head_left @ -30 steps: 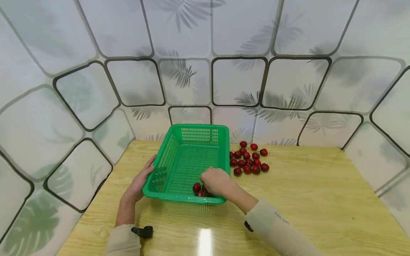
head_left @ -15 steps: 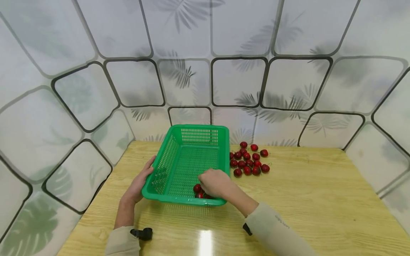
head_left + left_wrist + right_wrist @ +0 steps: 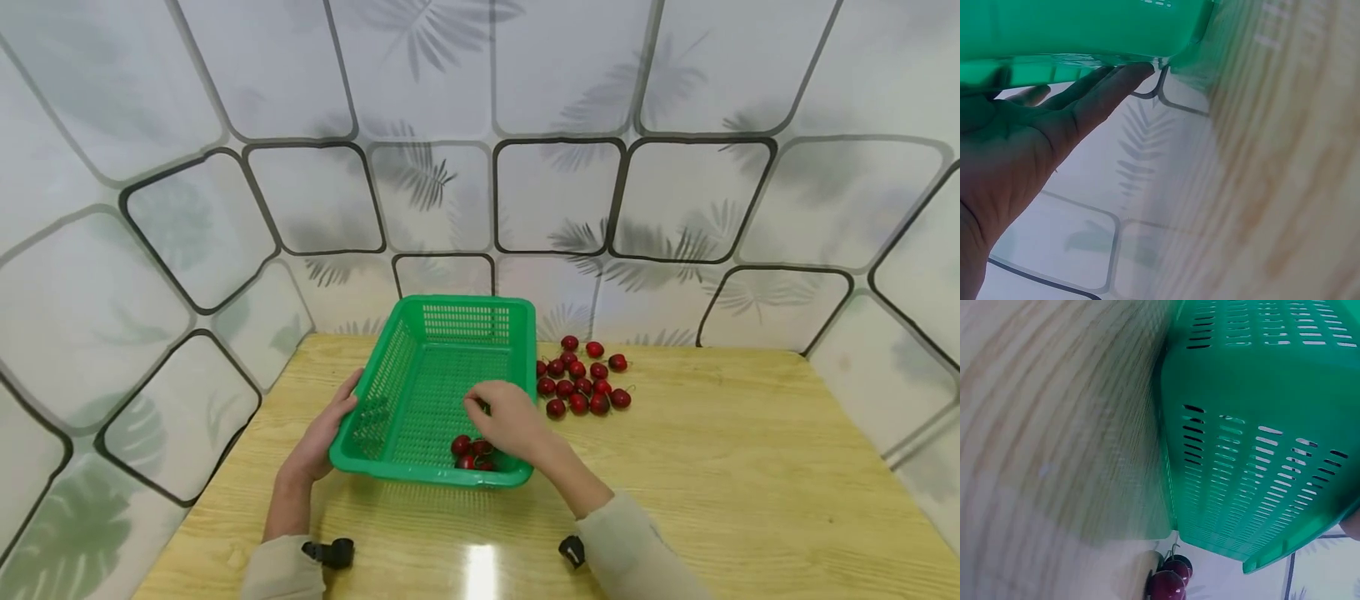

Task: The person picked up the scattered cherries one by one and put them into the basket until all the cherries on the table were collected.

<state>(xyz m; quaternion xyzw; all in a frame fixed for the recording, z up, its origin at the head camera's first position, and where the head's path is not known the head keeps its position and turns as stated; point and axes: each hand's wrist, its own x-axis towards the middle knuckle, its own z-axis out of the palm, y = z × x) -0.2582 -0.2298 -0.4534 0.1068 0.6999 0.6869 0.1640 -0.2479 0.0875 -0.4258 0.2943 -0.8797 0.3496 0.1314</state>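
Observation:
A green plastic basket [image 3: 431, 473] with slotted walls stands on the table, several dark red cherries [image 3: 466, 461] lying in its near right corner. My left hand [image 3: 324, 433] rests against the basket's left side; in the left wrist view its fingers [image 3: 1107, 94] stretch along the green wall under the rim. Over the inside of the basket is my right hand [image 3: 513, 421], just above those cherries, its fingers curled and the thumb tip near the forefinger. A small dark spot shows between them; whether it is a cherry or a gap I cannot tell.
More cherries [image 3: 577, 387], some with stems, lie in a loose cluster on the wooden table [image 3: 720, 467] right of the basket. A patterned wall [image 3: 555, 192] rises behind the table and along both sides. Black camera straps sit at both wrists.
My right hand has lifted slightly and turned, so the thumb and more of the cherries in the basket show. My left hand has kept its place at the basket's side.

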